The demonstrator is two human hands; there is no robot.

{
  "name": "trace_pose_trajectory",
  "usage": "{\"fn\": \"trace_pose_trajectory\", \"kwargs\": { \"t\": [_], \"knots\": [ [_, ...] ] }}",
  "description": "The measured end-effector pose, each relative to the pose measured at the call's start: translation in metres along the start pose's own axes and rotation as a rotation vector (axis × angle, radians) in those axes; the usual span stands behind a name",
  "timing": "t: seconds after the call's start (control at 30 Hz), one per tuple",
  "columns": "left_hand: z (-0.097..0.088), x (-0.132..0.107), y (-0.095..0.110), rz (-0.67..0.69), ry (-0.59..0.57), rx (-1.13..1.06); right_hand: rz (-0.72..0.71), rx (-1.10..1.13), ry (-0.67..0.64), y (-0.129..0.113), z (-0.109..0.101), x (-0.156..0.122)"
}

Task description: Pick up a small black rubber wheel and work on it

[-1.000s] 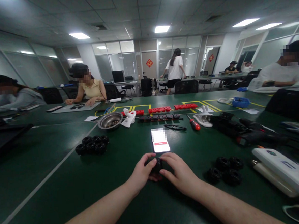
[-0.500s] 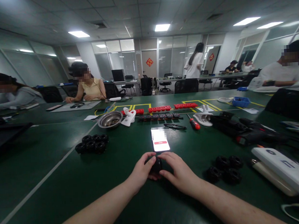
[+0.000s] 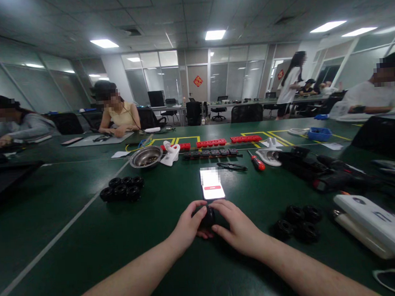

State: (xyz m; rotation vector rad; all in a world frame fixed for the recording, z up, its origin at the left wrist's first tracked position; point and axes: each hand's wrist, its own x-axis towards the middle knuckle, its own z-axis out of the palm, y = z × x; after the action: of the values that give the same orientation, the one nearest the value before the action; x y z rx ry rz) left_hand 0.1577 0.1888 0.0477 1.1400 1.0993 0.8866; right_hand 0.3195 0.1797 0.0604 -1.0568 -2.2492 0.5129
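Between my two hands is a black wheel (image 3: 209, 216), partly covered by the fingers. My left hand (image 3: 191, 222) wraps its left side, thumb on top and fingertips showing beneath. On the right, my right hand (image 3: 234, 224) curves its fingers and thumb against the wheel. Just beyond the hands lies a phone (image 3: 212, 185) with a bright screen. One cluster of black wheels (image 3: 121, 189) sits to the left, and another group of black wheels (image 3: 299, 223) to the right.
A metal bowl (image 3: 146, 157) with small parts, red trays (image 3: 211, 143), a black strip (image 3: 211, 154), glasses (image 3: 232, 167) and a screwdriver (image 3: 257, 161) lie farther back. On the right are a power drill (image 3: 336, 175) and a white device (image 3: 378, 222). Co-workers sit around the green table.
Both hands keep their hold on the wheel, almost unmoved. In the background a standing person has walked to the right.
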Motion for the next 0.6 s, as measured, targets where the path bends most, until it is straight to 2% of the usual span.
{"fn": "trace_pose_trajectory", "kwargs": {
  "t": [0.13, 0.27, 0.43, 0.6],
  "knots": [
    [0.0, -0.0034, 0.002, 0.015, 0.015, 0.0, 0.059, -0.048, -0.021, -0.0012, -0.0012, -0.0001],
    [0.0016, -0.007, 0.0079, 0.011, -0.025, 0.042, 0.114, -0.068, -0.026, -0.0014, 0.0, 0.001],
    [0.0011, -0.0053, 0.0079, -0.002, -0.003, 0.051, 0.033, 0.01, -0.014, -0.0025, 0.0002, 0.0006],
    [0.0004, -0.0041, 0.0044, 0.007, 0.008, 0.029, 0.034, -0.075, 0.0, -0.0035, -0.0016, -0.0006]
  ]
}}
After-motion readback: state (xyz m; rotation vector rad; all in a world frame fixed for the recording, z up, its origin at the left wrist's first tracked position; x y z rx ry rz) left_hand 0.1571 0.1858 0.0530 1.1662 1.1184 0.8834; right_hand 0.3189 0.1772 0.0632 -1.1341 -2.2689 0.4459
